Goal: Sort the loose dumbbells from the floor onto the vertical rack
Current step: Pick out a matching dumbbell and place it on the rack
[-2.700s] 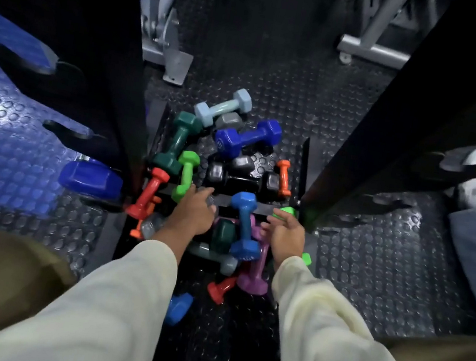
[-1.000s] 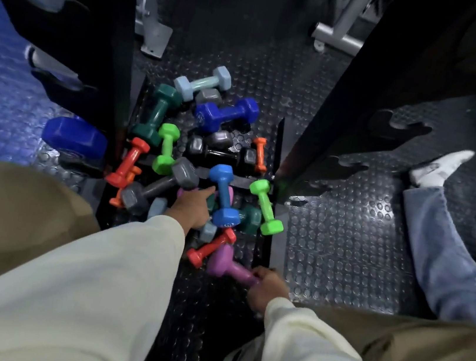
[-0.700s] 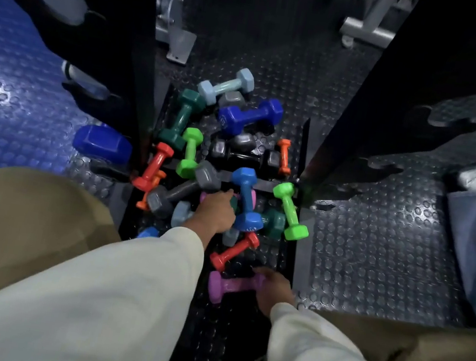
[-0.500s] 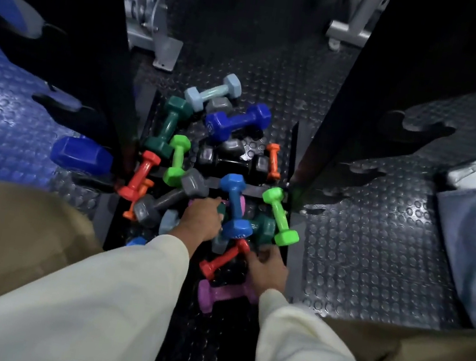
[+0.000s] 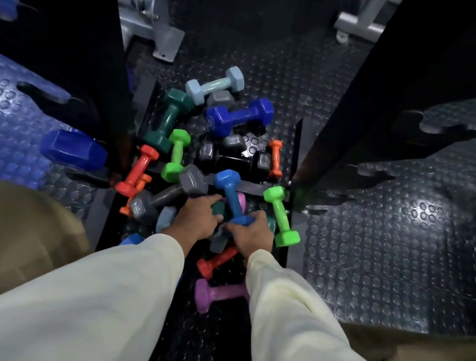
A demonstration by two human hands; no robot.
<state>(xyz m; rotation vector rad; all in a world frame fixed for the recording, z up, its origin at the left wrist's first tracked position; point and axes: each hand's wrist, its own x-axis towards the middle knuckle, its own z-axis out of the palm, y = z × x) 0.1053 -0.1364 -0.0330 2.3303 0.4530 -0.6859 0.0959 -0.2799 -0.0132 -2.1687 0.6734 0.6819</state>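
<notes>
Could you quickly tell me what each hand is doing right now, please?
Left hand: fingers curled round a dark green dumbbell.
Right hand: grips the blue dumbbell.

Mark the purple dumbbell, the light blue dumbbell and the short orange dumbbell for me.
purple dumbbell (image 5: 221, 293): head view, on its handle.
light blue dumbbell (image 5: 217, 85): head view, on its handle.
short orange dumbbell (image 5: 274, 158): head view, on its handle.

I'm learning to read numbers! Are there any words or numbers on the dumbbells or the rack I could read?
None can be read here.
Dark blue dumbbell: a pale mark on its near end, too blurred to read.
Black dumbbell: its grey ends show no legible number.
The other coloured dumbbells and the black rack: no visible writing.
</notes>
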